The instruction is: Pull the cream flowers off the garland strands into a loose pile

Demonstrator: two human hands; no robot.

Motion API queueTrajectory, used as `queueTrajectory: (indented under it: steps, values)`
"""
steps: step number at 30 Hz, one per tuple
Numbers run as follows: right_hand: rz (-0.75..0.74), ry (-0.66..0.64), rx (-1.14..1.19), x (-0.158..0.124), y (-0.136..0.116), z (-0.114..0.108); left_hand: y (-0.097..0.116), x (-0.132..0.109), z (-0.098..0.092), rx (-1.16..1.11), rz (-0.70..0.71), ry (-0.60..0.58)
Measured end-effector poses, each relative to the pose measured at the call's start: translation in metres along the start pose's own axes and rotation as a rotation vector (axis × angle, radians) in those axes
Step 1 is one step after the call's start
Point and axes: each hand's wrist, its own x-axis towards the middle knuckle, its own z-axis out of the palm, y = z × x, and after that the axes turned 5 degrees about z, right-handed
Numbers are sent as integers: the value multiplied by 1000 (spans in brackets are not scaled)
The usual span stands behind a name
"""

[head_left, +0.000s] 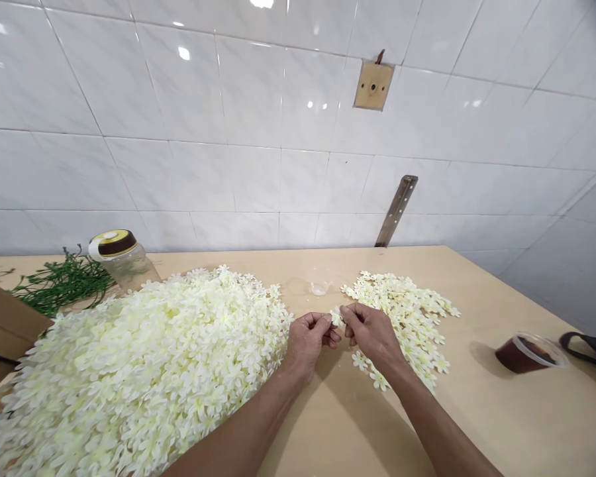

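Observation:
Between my two hands is a small white artificial flower (336,317), pinched at its edges above the table. My left hand (310,338) is closed, thumb and forefinger on the flower's left side. On the other side, my right hand (370,331) grips it with thumb and fingertips. A large heap of cream-white artificial flowers (163,364) spreads to the left of my left hand. A smaller, flatter pile of such flowers (417,318) lies beyond and beside my right hand. Just past my hands sits a small clear dish (320,287).
A clear jar with a brown-and-yellow lid (116,248) stands behind the big heap, near green plastic stems (62,281). At the left edge is a cardboard box (7,331). A cup of dark liquid (526,352) and a black strap-like object (591,351) are at the right.

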Motion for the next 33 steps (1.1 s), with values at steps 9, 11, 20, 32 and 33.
queueTrajectory:
  steps: [9,11,20,32,33]
  values:
    - [117,-65,371,8,11,0,-2,2,0,27,13,21]
    - [126,-71,452,9,12,-1,-4,2,1,45,27,21]
    - [59,10,455,9,12,-6,-12,1,1,203,95,5]
    - [-194,-18,144,-10,-14,-3,-3,-5,4,86,69,10]
    - [-173,91,97,-7,-10,-5,-3,-3,4,76,46,22]
